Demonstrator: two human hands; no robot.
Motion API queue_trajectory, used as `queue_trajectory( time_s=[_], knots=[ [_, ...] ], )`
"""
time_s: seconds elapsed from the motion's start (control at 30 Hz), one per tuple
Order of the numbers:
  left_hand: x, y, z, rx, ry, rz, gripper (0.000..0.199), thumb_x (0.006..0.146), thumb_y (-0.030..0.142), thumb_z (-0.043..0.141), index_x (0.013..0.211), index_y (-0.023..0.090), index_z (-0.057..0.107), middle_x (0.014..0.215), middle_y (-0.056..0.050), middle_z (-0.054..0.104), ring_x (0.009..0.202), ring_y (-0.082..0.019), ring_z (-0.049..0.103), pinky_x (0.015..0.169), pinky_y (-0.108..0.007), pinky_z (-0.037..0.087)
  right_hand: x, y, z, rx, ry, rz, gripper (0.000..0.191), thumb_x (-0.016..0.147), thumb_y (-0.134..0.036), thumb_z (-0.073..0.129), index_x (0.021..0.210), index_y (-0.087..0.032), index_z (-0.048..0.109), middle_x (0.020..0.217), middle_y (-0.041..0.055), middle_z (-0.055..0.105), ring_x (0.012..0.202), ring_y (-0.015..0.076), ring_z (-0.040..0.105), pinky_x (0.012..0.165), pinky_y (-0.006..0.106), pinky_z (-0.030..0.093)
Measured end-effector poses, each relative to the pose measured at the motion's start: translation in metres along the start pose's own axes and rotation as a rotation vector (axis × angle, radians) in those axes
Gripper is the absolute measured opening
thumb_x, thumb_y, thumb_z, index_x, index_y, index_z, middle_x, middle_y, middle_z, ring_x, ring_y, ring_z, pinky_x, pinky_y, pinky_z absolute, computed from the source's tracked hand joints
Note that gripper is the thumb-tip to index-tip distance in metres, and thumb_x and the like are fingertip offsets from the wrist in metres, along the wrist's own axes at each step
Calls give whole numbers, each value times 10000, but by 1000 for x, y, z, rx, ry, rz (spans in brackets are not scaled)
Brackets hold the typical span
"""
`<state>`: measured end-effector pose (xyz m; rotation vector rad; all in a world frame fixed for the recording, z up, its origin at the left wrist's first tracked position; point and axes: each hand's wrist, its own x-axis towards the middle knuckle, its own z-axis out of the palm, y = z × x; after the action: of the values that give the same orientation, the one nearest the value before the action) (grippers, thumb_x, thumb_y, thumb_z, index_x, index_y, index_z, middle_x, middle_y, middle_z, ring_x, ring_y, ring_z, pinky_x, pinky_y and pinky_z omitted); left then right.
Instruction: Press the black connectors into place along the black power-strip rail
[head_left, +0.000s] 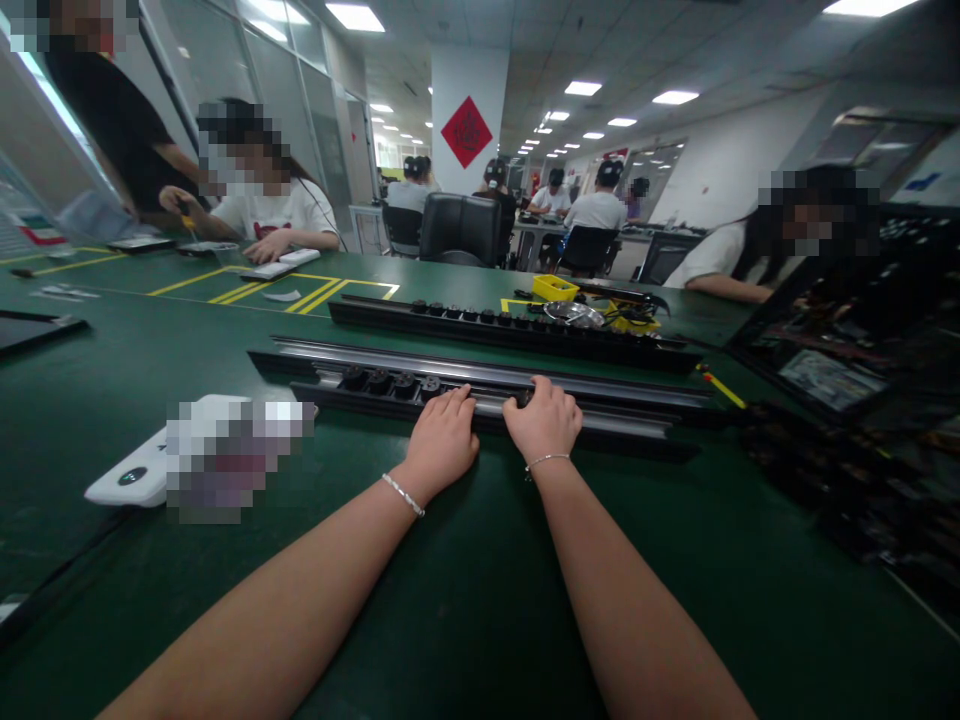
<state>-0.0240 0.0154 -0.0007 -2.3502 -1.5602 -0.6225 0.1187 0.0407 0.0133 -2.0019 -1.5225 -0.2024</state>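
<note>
A long black rail (637, 424) with a shiny inner channel lies across the green table in front of me. Several round black parts (405, 385) sit in a row in its left half. My left hand (444, 440) rests over the rail just right of that row, its fingers together on the channel. My right hand (546, 418) is curled at the rail, thumb and fingers around a small black part (523, 398), mostly hidden. Directly behind lies another black rail (600, 382), and farther back a third rail (360, 312) carries a row of black parts.
A white device (142, 470) with a cable lies at the left. Behind the rails are a yellow tray (555, 288) and a clear dish (574, 314). Dark parts (840, 480) and a black frame crowd the right. People sit across the table.
</note>
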Motion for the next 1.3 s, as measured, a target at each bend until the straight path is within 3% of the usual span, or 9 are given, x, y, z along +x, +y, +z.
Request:
queue_trajectory(
  time_s=[0.23, 0.7, 1.0, 1.3],
  knots=[
    [1, 0, -1, -22, -9, -5, 433, 773, 195, 494, 1201, 132, 525, 1372, -125, 480, 1245, -251, 443, 1047, -409, 343, 2, 2, -4, 22, -53, 11, 464, 756, -338, 511, 1193, -184, 539, 1081, 124, 614, 1023, 271, 502, 876, 388, 315],
    [2, 1, -1, -19, 6, -9, 416, 768, 185, 492, 1177, 125, 544, 1369, -125, 484, 1240, -247, 452, 1049, -387, 344, 0, 16, -1, -26, 52, -60, 423, 753, -401, 502, 1091, -162, 584, 1003, 110, 639, 990, 267, 515, 921, 396, 277],
    [2, 2, -1, -19, -9, -25, 467, 759, 202, 511, 1224, 158, 520, 1374, -111, 481, 1214, -250, 472, 1042, -402, 347, -1, 17, -3, -18, 37, -83, 428, 789, -455, 492, 1100, -174, 580, 1034, 121, 633, 1006, 269, 507, 934, 404, 264],
    [1, 1, 1, 3, -12, -16, 486, 780, 219, 482, 1260, 150, 496, 1387, -84, 471, 1221, -241, 461, 1056, -382, 327, 2, 16, -3, 1, 28, -58, 443, 763, -387, 504, 1147, -173, 561, 1066, 118, 625, 1013, 267, 505, 935, 402, 266]
  ],
)
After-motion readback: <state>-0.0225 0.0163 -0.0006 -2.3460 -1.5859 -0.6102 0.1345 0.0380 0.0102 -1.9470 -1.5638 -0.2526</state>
